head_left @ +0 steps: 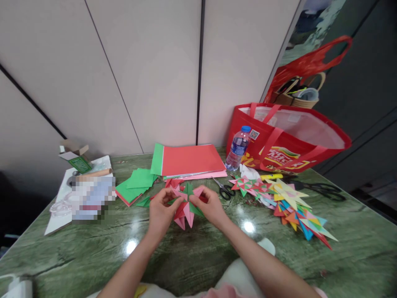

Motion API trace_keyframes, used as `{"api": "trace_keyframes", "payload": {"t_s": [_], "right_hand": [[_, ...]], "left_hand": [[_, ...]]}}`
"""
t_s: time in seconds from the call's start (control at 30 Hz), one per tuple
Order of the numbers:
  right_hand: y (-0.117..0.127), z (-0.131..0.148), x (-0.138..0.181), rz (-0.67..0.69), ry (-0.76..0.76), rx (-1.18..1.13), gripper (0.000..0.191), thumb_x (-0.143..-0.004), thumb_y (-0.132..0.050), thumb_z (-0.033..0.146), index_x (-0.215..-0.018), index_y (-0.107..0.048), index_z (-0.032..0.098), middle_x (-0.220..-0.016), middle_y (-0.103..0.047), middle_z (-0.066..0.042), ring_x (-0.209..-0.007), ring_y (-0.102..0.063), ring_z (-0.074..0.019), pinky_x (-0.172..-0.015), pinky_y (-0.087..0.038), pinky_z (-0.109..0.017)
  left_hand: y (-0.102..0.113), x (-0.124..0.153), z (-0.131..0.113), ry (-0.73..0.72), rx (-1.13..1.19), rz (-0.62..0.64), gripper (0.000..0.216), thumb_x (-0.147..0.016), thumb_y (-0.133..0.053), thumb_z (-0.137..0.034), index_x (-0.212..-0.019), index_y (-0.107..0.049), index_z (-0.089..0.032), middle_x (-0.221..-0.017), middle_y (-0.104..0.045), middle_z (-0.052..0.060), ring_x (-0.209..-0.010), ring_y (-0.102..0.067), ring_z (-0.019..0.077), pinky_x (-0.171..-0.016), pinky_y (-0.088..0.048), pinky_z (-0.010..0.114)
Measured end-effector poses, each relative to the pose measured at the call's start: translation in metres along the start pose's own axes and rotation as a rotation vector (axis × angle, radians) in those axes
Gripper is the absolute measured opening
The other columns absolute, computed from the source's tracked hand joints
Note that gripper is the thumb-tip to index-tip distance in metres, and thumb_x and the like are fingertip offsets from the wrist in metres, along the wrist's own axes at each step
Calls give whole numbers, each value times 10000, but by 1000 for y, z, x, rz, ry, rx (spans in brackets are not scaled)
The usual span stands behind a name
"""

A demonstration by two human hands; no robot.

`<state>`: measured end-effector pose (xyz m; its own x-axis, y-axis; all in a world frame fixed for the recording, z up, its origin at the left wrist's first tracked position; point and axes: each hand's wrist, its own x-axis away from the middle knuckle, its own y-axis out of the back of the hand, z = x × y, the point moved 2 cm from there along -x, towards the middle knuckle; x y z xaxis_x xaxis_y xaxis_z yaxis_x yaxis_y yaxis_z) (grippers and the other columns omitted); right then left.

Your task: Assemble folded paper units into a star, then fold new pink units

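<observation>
Green marbled table (102,248) meets a pale panelled wall (161,74). Before the red sheets (194,159), left hand (161,207) and right hand (209,204) pinch opposite sides of a folded-paper star (187,210), thumbs against fingers.

It looked like a craft spot, maybe in a home. Bright flat paper (192,159) and scissors (222,188) lay on the green counter (217,248). Folded paper shapes (290,196) lay on the right, with a red shopping bag (285,140) and a water bottle (237,150) farther back.
</observation>
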<state>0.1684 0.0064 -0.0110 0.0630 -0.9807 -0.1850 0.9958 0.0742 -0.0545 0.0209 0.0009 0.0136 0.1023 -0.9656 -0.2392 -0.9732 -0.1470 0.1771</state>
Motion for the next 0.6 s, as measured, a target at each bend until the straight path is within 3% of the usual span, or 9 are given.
{"api": "trace_keyframes", "payload": {"t_s": [0.17,0.37,0.5,0.6], "right_hand": [[2,-1,-2,-3,-19,-2,223,-683,-627,365,-675,-521,168,-607,-533,27,-551,-474,-107,-534,-400,-225],[-2,-1,1,21,13,56,218,-644,-664,327,-673,-517,167,-615,-530,33,-568,-477,-110,-552,-401,-227],[-2,-3,1,26,-9,32,254,-583,-712,309,-683,-526,168,-626,-537,35,-569,-486,-112,-552,-403,-227],[-1,-6,-1,34,-59,-19,276,-564,-726,325,-678,-530,167,-612,-540,37,-562,-492,-110,-557,-411,-230]], "left_hand": [[-1,0,-2,32,19,53,156,-645,-664,-258,-723,-586,-148,-701,-633,13,-683,-598,146,-665,-490,262],[1,0,0,51,7,18,156,-645,-668,-262,-676,-573,-143,-634,-618,1,-600,-585,131,-579,-469,229],[4,-1,2,-54,-35,53,266,-664,-667,-246,-892,-553,-170,-650,-599,-27,-597,-586,124,-560,-462,214],[6,-2,3,-222,-182,127,243,-721,-626,-242,-954,-575,-192,-750,-634,4,-646,-595,130,-577,-462,219]]}}
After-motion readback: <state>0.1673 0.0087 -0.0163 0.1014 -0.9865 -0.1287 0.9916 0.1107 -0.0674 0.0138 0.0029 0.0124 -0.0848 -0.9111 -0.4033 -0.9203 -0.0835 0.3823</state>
